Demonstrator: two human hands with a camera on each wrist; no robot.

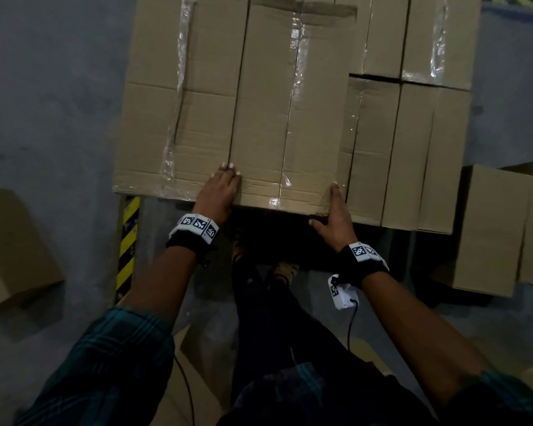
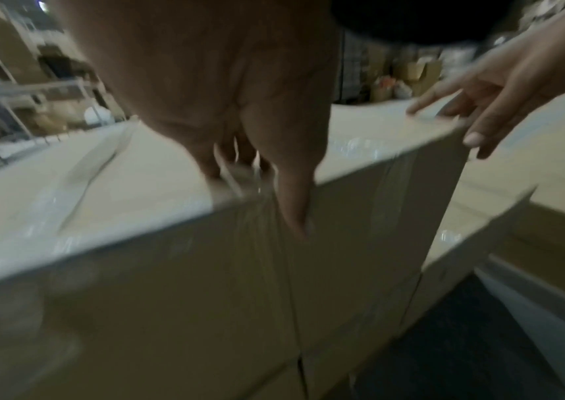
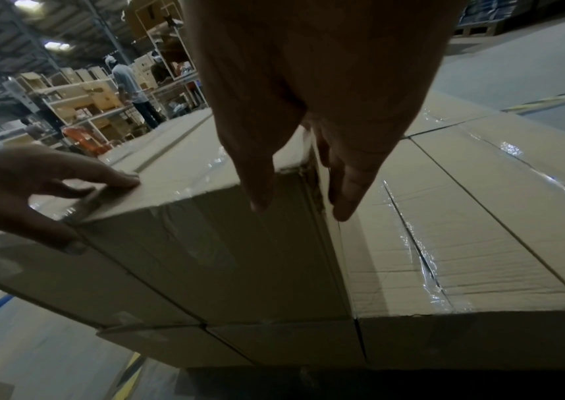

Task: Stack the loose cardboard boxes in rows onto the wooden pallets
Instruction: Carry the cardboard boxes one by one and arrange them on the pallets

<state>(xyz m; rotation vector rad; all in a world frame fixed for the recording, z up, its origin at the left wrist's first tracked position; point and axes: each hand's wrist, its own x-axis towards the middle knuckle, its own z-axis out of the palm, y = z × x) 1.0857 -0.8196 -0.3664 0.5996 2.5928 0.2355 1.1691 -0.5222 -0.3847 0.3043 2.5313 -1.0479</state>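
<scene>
A long taped cardboard box [image 1: 290, 118] lies on top of the stack, its near end overhanging toward me. My left hand [image 1: 222, 189] rests at its near left corner, fingers flat on the top and thumb down the front face [image 2: 359, 230]. My right hand [image 1: 336, 213] is at the near right corner, with straight fingers along the right side and the thumb on the front [image 3: 206, 243]. In the right wrist view the right hand [image 3: 308, 94] straddles that corner and the left hand [image 3: 34, 176] presses on the far edge. Neither hand curls round anything.
A same-height box [image 1: 173, 118] lies against the left side; lower boxes [image 1: 413, 149] fill the right. Loose boxes stand on the floor at right [image 1: 499, 229] and left [image 1: 10, 247]. A yellow-black striped edge [image 1: 128, 241] runs by my left arm. A person [image 3: 130, 84] stands at distant shelves.
</scene>
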